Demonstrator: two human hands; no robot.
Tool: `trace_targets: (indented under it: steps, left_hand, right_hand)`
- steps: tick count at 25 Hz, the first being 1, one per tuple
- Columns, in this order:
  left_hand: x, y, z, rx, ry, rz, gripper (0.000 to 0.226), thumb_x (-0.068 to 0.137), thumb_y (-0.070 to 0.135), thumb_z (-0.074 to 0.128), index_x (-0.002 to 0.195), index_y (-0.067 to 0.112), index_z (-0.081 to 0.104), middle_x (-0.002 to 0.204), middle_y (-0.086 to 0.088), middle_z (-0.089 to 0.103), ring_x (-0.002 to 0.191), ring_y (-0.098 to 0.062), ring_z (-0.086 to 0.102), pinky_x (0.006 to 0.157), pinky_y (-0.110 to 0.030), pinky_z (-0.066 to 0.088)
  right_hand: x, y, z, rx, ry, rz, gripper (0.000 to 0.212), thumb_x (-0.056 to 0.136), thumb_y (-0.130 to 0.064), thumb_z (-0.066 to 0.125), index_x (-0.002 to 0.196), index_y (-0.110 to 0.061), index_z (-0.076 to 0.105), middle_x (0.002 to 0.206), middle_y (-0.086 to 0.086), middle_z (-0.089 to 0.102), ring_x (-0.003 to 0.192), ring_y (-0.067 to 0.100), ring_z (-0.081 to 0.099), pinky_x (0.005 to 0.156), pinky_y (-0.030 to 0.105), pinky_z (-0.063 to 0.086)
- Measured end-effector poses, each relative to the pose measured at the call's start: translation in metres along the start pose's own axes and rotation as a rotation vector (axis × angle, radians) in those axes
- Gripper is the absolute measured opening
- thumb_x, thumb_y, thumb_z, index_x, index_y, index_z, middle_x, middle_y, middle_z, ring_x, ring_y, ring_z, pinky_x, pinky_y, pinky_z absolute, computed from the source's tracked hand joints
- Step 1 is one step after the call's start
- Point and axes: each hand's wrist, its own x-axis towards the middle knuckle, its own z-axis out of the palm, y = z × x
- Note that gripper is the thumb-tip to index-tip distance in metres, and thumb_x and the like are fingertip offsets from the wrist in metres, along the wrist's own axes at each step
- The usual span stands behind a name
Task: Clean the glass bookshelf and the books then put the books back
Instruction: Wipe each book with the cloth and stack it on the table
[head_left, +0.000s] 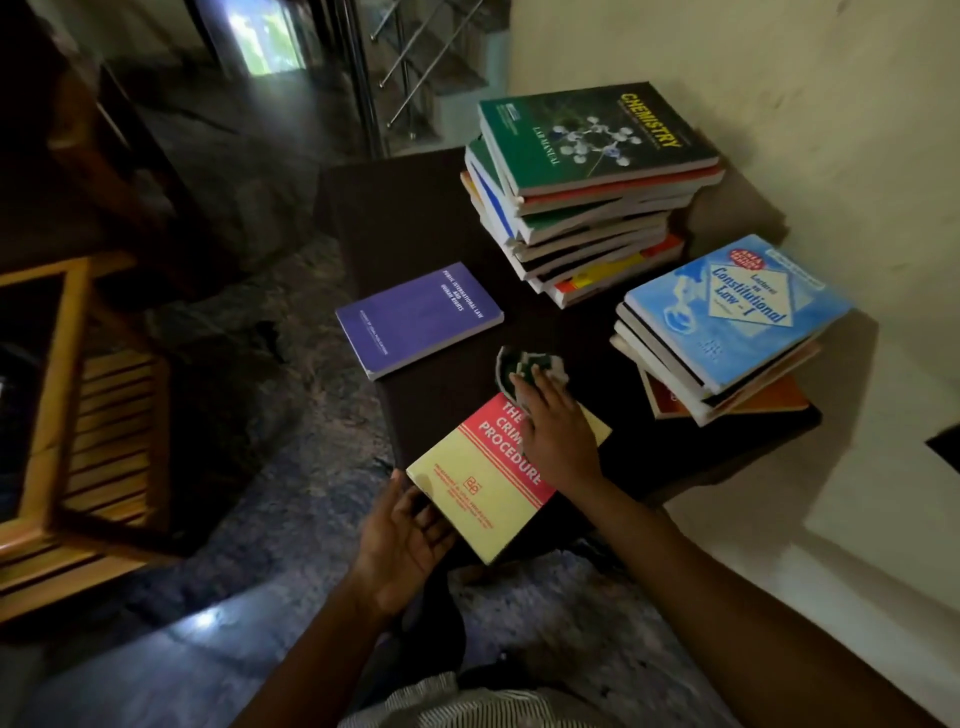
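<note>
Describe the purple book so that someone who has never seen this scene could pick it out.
Find the dark table against the cream wall. The purple book lies flat and alone near its left edge, left of the tall stack topped by a green Chemistry manual. It is the only purple cover, and unlike the yellow-and-red book, nobody holds it.

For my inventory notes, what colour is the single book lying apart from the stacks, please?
The book is purple; head view shows it.
</note>
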Motion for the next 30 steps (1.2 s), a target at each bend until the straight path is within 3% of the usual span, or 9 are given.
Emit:
trace_targets:
  steps: [6,9,12,15,17,21,25,27,30]
  left_hand:
    - [0.002,0.000,-0.006,-0.052,-0.024,-0.017,0.053,0.091,0.053,0.036,0.098,0.011,0.066,0.086,-0.011,0.071,0.077,-0.025,0.069,0.077,-0.037,0.054]
    - [0.000,0.003,-0.007,-0.184,-0.077,-0.050,0.061,0.086,0.058,0.045,0.095,0.004,0.073,0.095,-0.015,0.070,0.080,-0.029,0.070,0.066,-0.038,0.059]
    - [-0.007,0.003,0.004,-0.148,-0.060,-0.033,0.068,0.068,0.059,0.070,0.111,0.007,0.065,0.103,-0.015,0.067,0.092,-0.031,0.064,0.078,-0.042,0.056]
    - [-0.009,0.000,0.030,0.116,0.048,0.086,0.032,0.093,0.030,0.053,0.117,0.011,0.060,0.102,-0.013,0.068,0.083,-0.025,0.065,0.063,-0.036,0.055]
    - [-0.014,0.009,0.052,0.254,0.006,0.255,0.024,0.093,0.013,0.052,0.114,0.013,0.061,0.108,-0.013,0.068,0.088,-0.023,0.067,0.068,-0.038,0.057]
    - [-0.024,0.028,0.073,0.678,-0.146,0.893,0.033,0.089,0.005,0.056,0.110,0.030,0.061,0.114,0.003,0.066,0.103,-0.009,0.063,0.089,-0.032,0.053]
    - [0.016,0.027,0.041,1.433,-0.265,1.482,0.060,0.087,0.013,0.055,0.135,0.045,0.040,0.142,0.013,0.044,0.138,-0.006,0.030,0.117,-0.032,0.012]
    - [0.032,0.010,0.003,1.795,-0.263,1.512,0.049,0.092,0.037,0.042,0.139,0.043,0.032,0.143,0.006,0.042,0.142,-0.007,0.017,0.115,-0.036,0.006]
    - [0.035,-0.015,-0.036,2.045,-0.270,1.372,0.061,0.090,0.040,0.040,0.147,0.038,0.019,0.147,0.002,0.039,0.145,-0.014,0.012,0.116,-0.040,0.002]
  right_hand:
    - [-0.065,-0.063,0.030,0.072,-0.030,-0.289,0.049,0.083,-0.023,0.037,0.128,-0.024,0.056,0.135,0.003,0.054,0.123,0.021,0.052,0.101,0.030,0.039]
    - [-0.087,-0.078,0.033,0.130,-0.061,-0.471,0.046,0.082,-0.017,0.041,0.122,-0.025,0.061,0.135,-0.001,0.054,0.124,0.017,0.050,0.103,0.025,0.029]
    - [-0.088,-0.072,0.016,0.578,-0.175,-0.232,0.048,0.087,-0.013,0.042,0.131,-0.027,0.052,0.140,-0.014,0.043,0.131,0.006,0.038,0.107,0.015,0.026]
    - [-0.078,-0.058,-0.027,0.864,0.020,0.042,0.039,0.091,-0.013,0.049,0.121,-0.038,0.050,0.125,-0.021,0.052,0.120,0.002,0.049,0.102,0.021,0.040]
    - [-0.072,-0.049,-0.057,0.920,0.144,0.105,0.040,0.093,-0.010,0.053,0.117,-0.042,0.049,0.123,-0.017,0.055,0.118,0.006,0.052,0.100,0.029,0.044]
    - [-0.075,-0.037,-0.102,1.001,0.383,0.119,0.038,0.090,-0.015,0.056,0.111,-0.047,0.051,0.122,-0.022,0.055,0.122,0.007,0.050,0.101,0.029,0.041]
    - [-0.088,-0.026,-0.101,0.992,0.439,0.107,0.039,0.087,-0.017,0.058,0.113,-0.045,0.052,0.117,-0.036,0.055,0.122,-0.001,0.048,0.099,0.021,0.040]
    - [-0.095,-0.020,-0.087,0.982,0.394,0.116,0.041,0.090,-0.010,0.056,0.116,-0.042,0.052,0.122,-0.028,0.055,0.123,0.001,0.048,0.098,0.020,0.041]
    - [-0.094,-0.017,-0.072,0.929,0.293,0.148,0.035,0.091,-0.016,0.054,0.117,-0.040,0.051,0.131,-0.011,0.053,0.126,0.006,0.045,0.099,0.014,0.039]
